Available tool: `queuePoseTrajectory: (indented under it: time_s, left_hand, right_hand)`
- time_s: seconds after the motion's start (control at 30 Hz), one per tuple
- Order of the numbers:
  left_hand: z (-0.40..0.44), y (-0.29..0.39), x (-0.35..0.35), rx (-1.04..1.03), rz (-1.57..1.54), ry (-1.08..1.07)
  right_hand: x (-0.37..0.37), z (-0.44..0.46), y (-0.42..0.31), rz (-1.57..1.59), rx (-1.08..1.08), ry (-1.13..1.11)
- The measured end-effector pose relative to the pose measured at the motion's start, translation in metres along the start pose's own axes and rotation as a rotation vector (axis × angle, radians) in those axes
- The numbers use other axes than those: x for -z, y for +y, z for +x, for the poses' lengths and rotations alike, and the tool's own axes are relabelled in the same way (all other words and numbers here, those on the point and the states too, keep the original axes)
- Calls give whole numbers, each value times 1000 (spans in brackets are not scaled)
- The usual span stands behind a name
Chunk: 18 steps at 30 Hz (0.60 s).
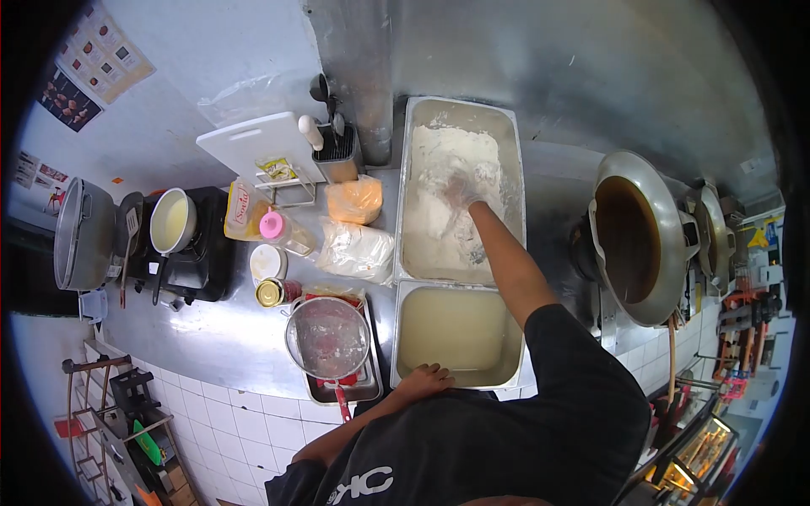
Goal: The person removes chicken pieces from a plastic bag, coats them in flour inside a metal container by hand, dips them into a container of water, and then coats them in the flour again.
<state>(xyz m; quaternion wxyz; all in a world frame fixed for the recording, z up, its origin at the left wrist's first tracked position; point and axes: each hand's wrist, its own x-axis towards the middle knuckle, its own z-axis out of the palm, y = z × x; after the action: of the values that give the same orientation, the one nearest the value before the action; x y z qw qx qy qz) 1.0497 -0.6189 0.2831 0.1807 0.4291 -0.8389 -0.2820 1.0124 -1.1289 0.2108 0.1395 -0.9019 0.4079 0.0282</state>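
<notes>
My right hand point(460, 192) reaches down into a deep metal pan point(520, 211) of white, flour-like powder point(456, 148). It looks covered by a thin clear glove and powder, and its fingers are too blurred and buried to make out. Against the near side of that pan stands a second metal pan point(512, 371), with cloudy pale liquid point(451, 329) inside. My left hand point(426, 382) rests on this pan's near left rim, fingers slightly bent and apart, with nothing visible in them.
To the left, a red-handled strainer point(327, 337) lies over a small tray point(375, 384). Bags of white powder point(359, 249) and orange powder point(354, 200) sit behind it. A white saucepan point(174, 221) stands on a stove point(215, 261). Right is a large wok point(629, 236) of brown liquid.
</notes>
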Motion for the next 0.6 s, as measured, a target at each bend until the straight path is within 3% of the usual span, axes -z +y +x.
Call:
queuePoseTrajectory:
  time_s: [0.1, 0.23, 0.3, 0.43, 0.5, 0.6]
  left_hand:
    - [-2, 2, 0, -51, 65, 7]
    - [-1, 3, 1, -45, 26, 14]
    - [2, -1, 3, -49, 34, 41]
    - [0, 5, 7, -31, 60, -8]
    - [1, 8, 10, -33, 62, -2]
    - [2, 6, 9, -25, 45, 17]
  right_hand:
    - [-15, -16, -26, -301, 153, -304]
    - [-15, -77, -67, -420, -20, -290]
    - [-19, -101, -73, -170, -169, -164]
    - [17, -149, -72, -26, -67, -115]
    - [41, -151, -69, 160, -183, -154]
    - [-9, -110, 0, 430, -159, -21]
